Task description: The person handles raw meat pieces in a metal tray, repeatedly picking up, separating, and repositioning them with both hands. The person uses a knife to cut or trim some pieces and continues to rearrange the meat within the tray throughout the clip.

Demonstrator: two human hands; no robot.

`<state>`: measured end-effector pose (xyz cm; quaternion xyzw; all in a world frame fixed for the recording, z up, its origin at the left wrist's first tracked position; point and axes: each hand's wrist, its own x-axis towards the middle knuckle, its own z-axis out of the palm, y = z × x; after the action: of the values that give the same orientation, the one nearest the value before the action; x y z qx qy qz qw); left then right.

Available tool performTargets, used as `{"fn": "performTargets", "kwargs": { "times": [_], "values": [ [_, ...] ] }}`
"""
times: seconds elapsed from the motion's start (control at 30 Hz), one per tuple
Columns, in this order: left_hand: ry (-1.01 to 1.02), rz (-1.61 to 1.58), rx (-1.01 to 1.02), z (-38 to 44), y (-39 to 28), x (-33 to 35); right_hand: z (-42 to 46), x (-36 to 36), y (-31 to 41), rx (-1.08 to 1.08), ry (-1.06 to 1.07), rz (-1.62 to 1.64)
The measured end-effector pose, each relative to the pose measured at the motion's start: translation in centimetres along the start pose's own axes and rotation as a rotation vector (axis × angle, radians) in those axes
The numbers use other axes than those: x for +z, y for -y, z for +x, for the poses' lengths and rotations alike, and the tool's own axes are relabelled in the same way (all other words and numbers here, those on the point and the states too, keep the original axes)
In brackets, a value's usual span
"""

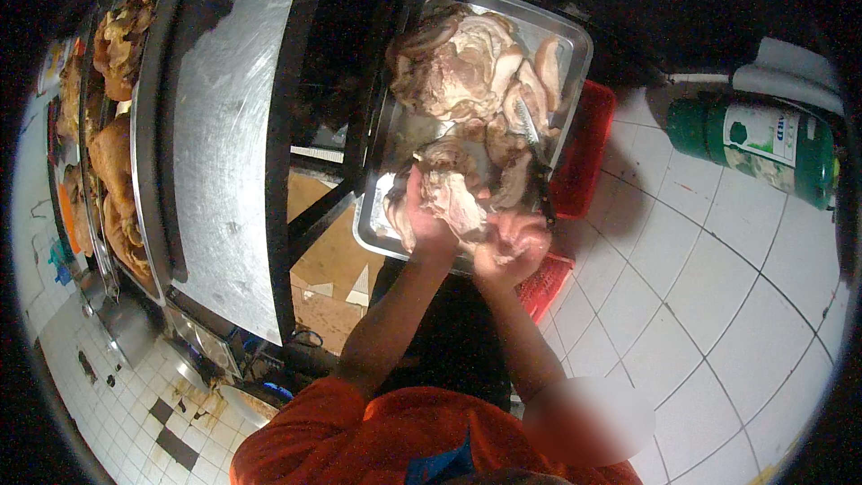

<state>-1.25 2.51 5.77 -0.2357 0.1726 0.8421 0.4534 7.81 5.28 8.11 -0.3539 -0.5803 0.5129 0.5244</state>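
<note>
A rectangular metal tray point(578, 81) in front of me holds a large heap of pale cooked-looking meat point(465, 60) and several smaller pieces. At its near end, my left hand point(431, 215) grips a piece of meat point(458, 202), thumb along its left side. My right hand point(515, 242), slightly blurred, cups the lower right edge of that same piece. Just beyond my right hand, a knife point(528, 121) rests in the tray on the meat, its dark handle pointing towards me along the right rim.
Red plastic containers point(589, 148) show beneath the tray's right side. To the left is a bare steel counter point(229, 114), beside a display with trays of browned meat point(114, 162). A green bottle point(754, 145) lies at right, over white floor tiles point(687, 269). Cardboard point(337, 229) shows under the counter.
</note>
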Motion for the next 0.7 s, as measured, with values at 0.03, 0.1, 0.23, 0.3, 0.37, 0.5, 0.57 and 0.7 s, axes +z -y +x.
{"fn": "performTargets", "kwargs": {
  "times": [0.03, 0.1, 0.23, 0.3, 0.37, 0.5, 0.57, 0.7],
  "values": [
    [0.085, -0.070, -0.049, 0.2, 0.0, 0.5, 0.3, 0.0, 0.8, -0.001, -0.031, -0.037],
    [0.131, -0.211, -0.100, 0.6, -0.2, 1.2, 0.4, 0.3, 2.3, 0.066, -0.109, 0.229],
    [-0.031, -0.435, -0.058, 1.7, -2.9, 0.8, -2.7, -6.7, -0.6, 0.371, -0.189, -0.075],
    [0.068, -0.482, -0.065, 3.4, -7.0, -4.2, 0.3, -5.3, 1.2, 0.338, -0.090, -0.152],
    [0.152, -0.074, -0.139, 3.7, -10.1, -5.5, 4.4, -3.7, 3.0, 0.297, -0.010, -0.258],
    [-0.359, 0.576, 0.210, 5.1, -9.7, -2.2, 8.1, -1.9, -2.5, 0.048, 0.216, -0.537],
    [-0.254, 0.768, 0.266, 5.7, -10.9, -4.2, 8.5, -0.6, -5.4, -0.040, 0.355, -0.677],
    [-0.274, 1.247, 0.353, 5.1, -10.8, -5.9, 6.9, 1.8, -9.2, 0.189, 0.893, -0.784]
  ]
}}
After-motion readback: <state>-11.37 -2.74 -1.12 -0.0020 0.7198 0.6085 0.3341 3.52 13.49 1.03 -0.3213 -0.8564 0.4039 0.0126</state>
